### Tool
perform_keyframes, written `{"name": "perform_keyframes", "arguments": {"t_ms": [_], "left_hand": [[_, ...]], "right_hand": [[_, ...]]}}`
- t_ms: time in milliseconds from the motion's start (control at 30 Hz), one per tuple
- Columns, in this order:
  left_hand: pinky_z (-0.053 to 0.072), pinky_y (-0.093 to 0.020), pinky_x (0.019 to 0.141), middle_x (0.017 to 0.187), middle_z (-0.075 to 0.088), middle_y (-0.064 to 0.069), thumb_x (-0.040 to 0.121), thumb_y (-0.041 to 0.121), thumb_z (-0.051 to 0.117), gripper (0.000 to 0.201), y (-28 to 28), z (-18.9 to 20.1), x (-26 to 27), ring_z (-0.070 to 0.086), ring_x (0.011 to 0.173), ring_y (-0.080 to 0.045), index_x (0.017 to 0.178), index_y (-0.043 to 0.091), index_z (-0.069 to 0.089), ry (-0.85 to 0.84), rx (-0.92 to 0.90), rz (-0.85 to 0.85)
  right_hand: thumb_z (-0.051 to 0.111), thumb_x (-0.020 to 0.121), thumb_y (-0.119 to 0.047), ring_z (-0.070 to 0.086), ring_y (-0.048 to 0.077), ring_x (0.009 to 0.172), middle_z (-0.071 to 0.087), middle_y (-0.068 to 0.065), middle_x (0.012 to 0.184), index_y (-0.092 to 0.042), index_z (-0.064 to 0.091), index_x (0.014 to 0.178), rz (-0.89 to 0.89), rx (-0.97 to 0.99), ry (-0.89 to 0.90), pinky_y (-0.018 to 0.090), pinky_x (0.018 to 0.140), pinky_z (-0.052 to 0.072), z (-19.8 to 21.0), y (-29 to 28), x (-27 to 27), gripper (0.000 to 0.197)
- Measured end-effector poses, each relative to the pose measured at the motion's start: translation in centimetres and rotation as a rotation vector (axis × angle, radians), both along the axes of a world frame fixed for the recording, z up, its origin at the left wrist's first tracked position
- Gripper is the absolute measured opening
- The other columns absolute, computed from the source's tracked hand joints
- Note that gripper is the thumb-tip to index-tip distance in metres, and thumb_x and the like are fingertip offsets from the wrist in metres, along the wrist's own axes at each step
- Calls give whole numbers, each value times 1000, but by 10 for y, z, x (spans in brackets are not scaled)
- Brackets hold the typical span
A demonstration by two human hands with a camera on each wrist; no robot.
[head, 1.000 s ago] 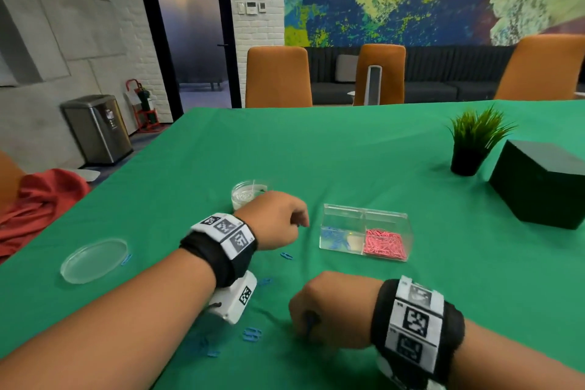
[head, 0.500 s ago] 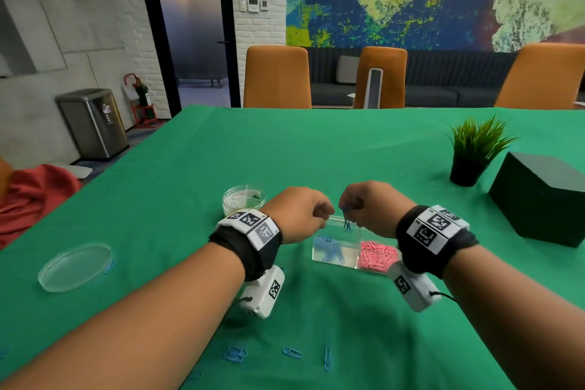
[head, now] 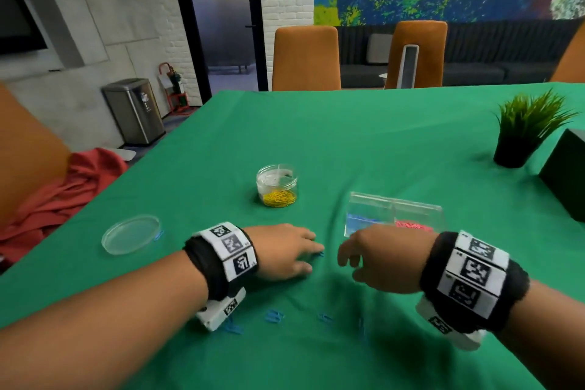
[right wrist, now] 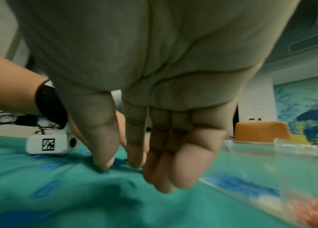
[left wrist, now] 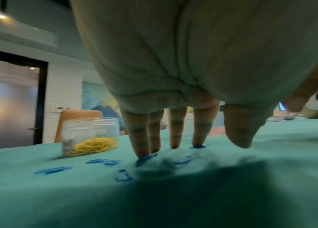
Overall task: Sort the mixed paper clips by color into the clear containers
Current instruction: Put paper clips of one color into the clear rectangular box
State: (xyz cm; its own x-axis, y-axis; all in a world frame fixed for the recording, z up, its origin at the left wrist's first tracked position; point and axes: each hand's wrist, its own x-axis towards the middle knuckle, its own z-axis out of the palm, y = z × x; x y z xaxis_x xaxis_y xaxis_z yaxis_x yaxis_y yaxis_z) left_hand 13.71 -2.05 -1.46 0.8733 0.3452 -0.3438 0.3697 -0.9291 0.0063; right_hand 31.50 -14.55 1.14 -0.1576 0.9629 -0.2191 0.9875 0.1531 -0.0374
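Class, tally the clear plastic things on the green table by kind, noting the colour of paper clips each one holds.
Round jar, yellow clips: 1
Two-part box, blue clips in one part and pink in the other: 1
Flat round dish, no clips seen inside: 1
Total: 3

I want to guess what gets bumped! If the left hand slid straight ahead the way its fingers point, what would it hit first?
Probably the blue paper clips right at the left hand's fingertips; two already touch clips. Past them lies bare green cloth.
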Motion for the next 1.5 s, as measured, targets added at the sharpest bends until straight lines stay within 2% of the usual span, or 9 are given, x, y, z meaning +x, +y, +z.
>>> {"name": "perform_keyframes", "arguments": {"t_ms": [167, 333, 567, 633, 767, 867, 1100, 1267, 1500], "left_hand": [[45, -39, 100, 135, 51, 0, 95, 55, 52, 52, -35, -6, -38, 52, 120, -24, 134, 21, 55, -59, 101, -74], [49, -37, 92, 124, 55, 6, 95, 52, 52, 39, -45, 9, -93, 57, 109, -19, 122, 24, 61, -6, 80, -31], [49, -28, 94, 113, 69, 15, 92, 42, 65, 27, -2, 41, -206, 63, 99, 1, 117, 30, 69, -94, -37, 427], [44, -23, 103, 131, 63, 11, 91, 44, 67, 44, 8, 41, -244, 59, 112, -2, 132, 29, 59, -42, 4, 580], [14, -23, 121, 166, 9, 3, 66, 92, 50, 131, 0, 25, -294, 17, 150, -8, 159, 20, -6, 126, -164, 844], [7, -24, 121, 167, 3, -3, 43, 105, 28, 147, -21, 16, -295, 7, 152, -11, 159, 21, -6, 168, -180, 817], [26, -23, 116, 145, 31, 13, 90, 47, 60, 87, -72, 1, -248, 33, 137, -7, 158, 35, 7, -15, -53, 524], [39, -22, 102, 128, 47, 16, 92, 47, 58, 51, -76, -3, -226, 51, 118, -8, 142, 40, 47, -137, 41, 443], [42, -13, 84, 103, 59, 18, 89, 35, 61, 19, -65, -2, -226, 57, 98, 1, 107, 35, 68, -204, -2, 437]], "right_hand": [[53, 82, -48, 62, 22, 97, 55, -8, 108, -31, 54, 116, -1, -100, -30, 35, 79, 53, -13, -53, -18, 38], [49, 89, -24, 61, 24, 88, 48, -5, 100, -28, 46, 103, 59, -49, -14, 38, 68, 51, -31, -63, -39, 15], [46, 92, -30, 60, 22, 89, 46, -6, 105, -29, 44, 108, 149, -2, 14, 38, 72, 49, -35, -43, -71, 16], [45, 89, -30, 60, 19, 89, 45, -7, 108, -30, 42, 113, 146, -9, 1, 39, 77, 52, -35, -38, -75, 24], [44, 85, -18, 59, 17, 94, 45, -5, 111, -34, 39, 123, 200, -66, 4, 36, 83, 51, -30, -29, -89, 41], [42, 83, -10, 60, 20, 98, 45, -4, 115, -33, 35, 135, 209, -62, -5, 38, 82, 52, -25, -24, -106, 58], [51, 81, -8, 61, 30, 99, 41, -1, 123, -43, 11, 150, 332, -66, -3, 37, 78, 51, -27, 3, -150, 86], [46, 86, -7, 62, 33, 96, 47, 3, 117, -27, 53, 122, 424, -52, -52, 41, 77, 54, -27, 4, -159, 42], [49, 88, -18, 60, 35, 87, 54, 8, 99, -21, 53, 98, 388, -44, -23, 34, 64, 43, -19, -3, -150, 11]]}}
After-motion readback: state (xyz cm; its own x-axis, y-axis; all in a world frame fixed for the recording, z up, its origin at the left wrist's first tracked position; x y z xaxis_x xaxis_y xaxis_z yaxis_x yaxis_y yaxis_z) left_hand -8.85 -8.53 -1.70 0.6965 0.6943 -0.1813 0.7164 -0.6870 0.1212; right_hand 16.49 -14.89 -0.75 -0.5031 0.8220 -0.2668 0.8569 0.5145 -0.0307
